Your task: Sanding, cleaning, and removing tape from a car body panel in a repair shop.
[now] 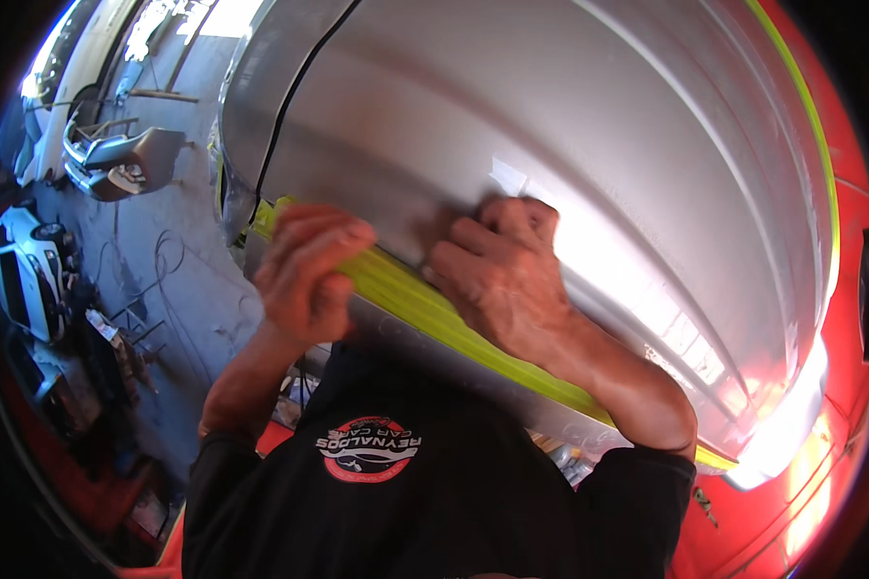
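A large, curved grey car body panel [386, 135] fills the space before me. Yellow-green masking tape [434, 314] runs in a wide strip along its near edge. My left hand [309, 270], slightly blurred, is closed with curled fingers over the left part of that strip; whatever it grips is hidden. Bent over the panel just beyond the tape is my right hand [502, 275], its fingers curled down against the grey surface. What lies under those fingers I cannot make out. A small pale patch [509, 176] shows just past them, perhaps paper or a reflection.
A black cord [297, 82] crosses the panel's left side. Red bodywork [850, 145] borders the right. On the floor at left stand a loose bumper [130, 159] on a support and a light-coloured car [27, 275]. Thin cables [164, 270] trail across the floor.
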Demonstrator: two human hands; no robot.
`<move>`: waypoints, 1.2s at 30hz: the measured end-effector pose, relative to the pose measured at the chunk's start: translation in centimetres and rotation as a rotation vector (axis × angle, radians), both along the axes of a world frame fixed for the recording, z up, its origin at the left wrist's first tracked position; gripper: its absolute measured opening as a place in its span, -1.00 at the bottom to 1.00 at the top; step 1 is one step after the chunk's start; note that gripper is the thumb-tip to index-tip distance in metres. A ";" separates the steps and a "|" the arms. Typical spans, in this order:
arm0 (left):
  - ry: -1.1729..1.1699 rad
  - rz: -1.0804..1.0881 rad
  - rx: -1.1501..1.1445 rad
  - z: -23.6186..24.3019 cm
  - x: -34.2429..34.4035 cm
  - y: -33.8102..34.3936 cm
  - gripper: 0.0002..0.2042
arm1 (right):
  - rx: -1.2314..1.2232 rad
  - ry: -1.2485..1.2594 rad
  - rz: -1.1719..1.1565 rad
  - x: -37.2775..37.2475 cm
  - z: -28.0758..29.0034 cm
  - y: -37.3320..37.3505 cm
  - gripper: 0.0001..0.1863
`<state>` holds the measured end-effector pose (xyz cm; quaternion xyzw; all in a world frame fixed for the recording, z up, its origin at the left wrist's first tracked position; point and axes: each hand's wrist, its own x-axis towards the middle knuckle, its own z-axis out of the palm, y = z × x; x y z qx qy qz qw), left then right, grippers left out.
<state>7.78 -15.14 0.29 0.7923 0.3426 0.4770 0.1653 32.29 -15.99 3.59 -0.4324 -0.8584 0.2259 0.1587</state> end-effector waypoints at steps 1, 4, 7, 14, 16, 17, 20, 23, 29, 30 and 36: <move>-0.002 0.085 0.043 0.0 -1.0 0.2 -0.68 | -0.013 -0.009 -0.011 0.9 0.0 -0.7 -0.92; 0.107 0.272 -0.043 0.3 -4.3 0.9 -0.67 | -0.059 -0.080 -0.036 2.5 1.0 -2.3 -0.92; 0.224 0.285 -0.011 -0.7 -4.6 1.1 -0.65 | -0.004 -0.063 -0.064 0.5 0.5 -1.0 -0.90; 0.265 0.316 0.014 -1.1 -4.9 1.3 -0.64 | 0.049 0.033 -0.052 -3.4 -0.5 1.5 -0.83; 0.218 0.290 -0.038 -1.0 -4.7 1.7 -0.65 | 0.022 -0.003 -0.035 -1.6 0.0 0.5 -0.83; 0.220 0.312 -0.037 -1.0 -4.6 1.9 -0.65 | -0.009 -0.042 -0.035 -1.3 0.1 0.3 -0.83; 0.132 0.265 -0.079 -1.2 -4.3 2.4 -0.65 | 0.036 -0.035 -0.044 -3.5 0.0 1.9 -0.82; 0.084 0.279 -0.072 -1.3 -4.4 2.3 -0.65 | 0.088 0.040 -0.021 -6.5 -0.8 3.9 -0.97; -0.018 0.312 -0.120 -1.7 -5.2 2.0 -0.64 | 0.041 -0.010 -0.019 -4.0 -0.4 2.0 -0.81; -0.032 0.292 -0.126 -1.6 -4.9 2.2 -0.63 | 0.031 -0.033 -0.032 -4.1 -0.3 2.0 -0.80; -0.088 0.302 -0.122 -1.7 -5.1 2.2 -0.62 | 0.113 0.001 -0.026 -10.2 -1.0 6.4 -0.87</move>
